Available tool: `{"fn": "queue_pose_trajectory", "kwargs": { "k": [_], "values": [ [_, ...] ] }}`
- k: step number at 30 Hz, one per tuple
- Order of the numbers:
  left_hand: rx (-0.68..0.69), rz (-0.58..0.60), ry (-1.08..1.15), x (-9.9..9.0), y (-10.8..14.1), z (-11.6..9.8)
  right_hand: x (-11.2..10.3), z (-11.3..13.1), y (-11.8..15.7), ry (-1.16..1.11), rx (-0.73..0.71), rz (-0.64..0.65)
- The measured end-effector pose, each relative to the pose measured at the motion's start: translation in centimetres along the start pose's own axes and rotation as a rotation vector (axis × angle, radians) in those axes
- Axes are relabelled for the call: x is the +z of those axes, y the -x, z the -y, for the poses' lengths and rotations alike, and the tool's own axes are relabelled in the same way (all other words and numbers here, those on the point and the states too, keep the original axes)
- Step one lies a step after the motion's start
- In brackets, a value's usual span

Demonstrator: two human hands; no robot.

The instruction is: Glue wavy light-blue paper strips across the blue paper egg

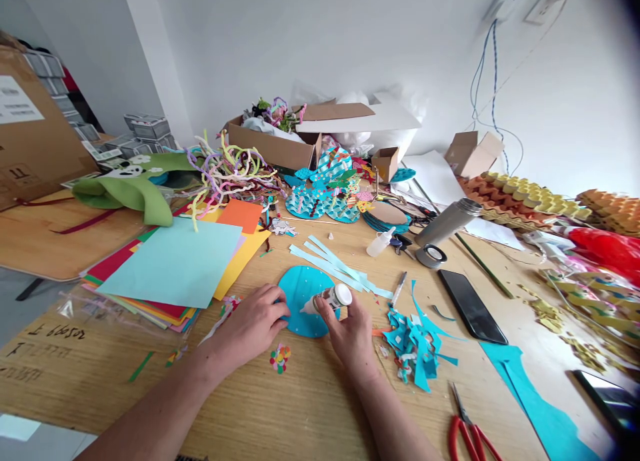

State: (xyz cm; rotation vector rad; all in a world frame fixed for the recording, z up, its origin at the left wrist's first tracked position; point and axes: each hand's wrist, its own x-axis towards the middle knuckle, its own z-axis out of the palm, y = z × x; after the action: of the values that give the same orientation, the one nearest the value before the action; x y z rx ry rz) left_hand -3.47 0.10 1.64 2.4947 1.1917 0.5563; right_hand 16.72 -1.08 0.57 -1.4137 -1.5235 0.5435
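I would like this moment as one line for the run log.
left hand: at blue disc edge | right hand: holds bottle, tilted over disc | coloured dots: near disc

There are 2 hands, 2 glue bottles, 2 phones and 1 flask.

Desk layout, taken from the paper disc.
Paper disc flat on desk; left hand at its left edge, right hand at its right edge, holding the glue bottle over it. Left of disc: paper stack; farther behind on that side, pipe cleaners. Just behind disc, trending right: paper strips; well behind, carton. Behind and right of disc: dropper bottle, then flask, egg trays farthest. Right of disc: pen, then, slightly before, scrap heap; phone farther out. Before disc, near: paper dots. Before and well right of disc: scissors.
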Motion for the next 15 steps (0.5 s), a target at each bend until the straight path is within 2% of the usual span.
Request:
{"fn": "queue_pose_trajectory", "kwargs": {
  "k": [6,9,15],
  "values": [
    [0.005,-0.008,-0.001,0.0,0.0,0.1,0.1,0.1,0.1,-0.013,0.01,0.014],
    [0.018,-0.023,0.006,0.1,0.1,0.1,0.0,0.2,-0.1,-0.066,0.038,-0.022],
    [0.024,-0.02,0.026,0.4,0.1,0.4,-1.5,-0.4,-1.6,-0.45,0.219,-0.289]
  ]
}}
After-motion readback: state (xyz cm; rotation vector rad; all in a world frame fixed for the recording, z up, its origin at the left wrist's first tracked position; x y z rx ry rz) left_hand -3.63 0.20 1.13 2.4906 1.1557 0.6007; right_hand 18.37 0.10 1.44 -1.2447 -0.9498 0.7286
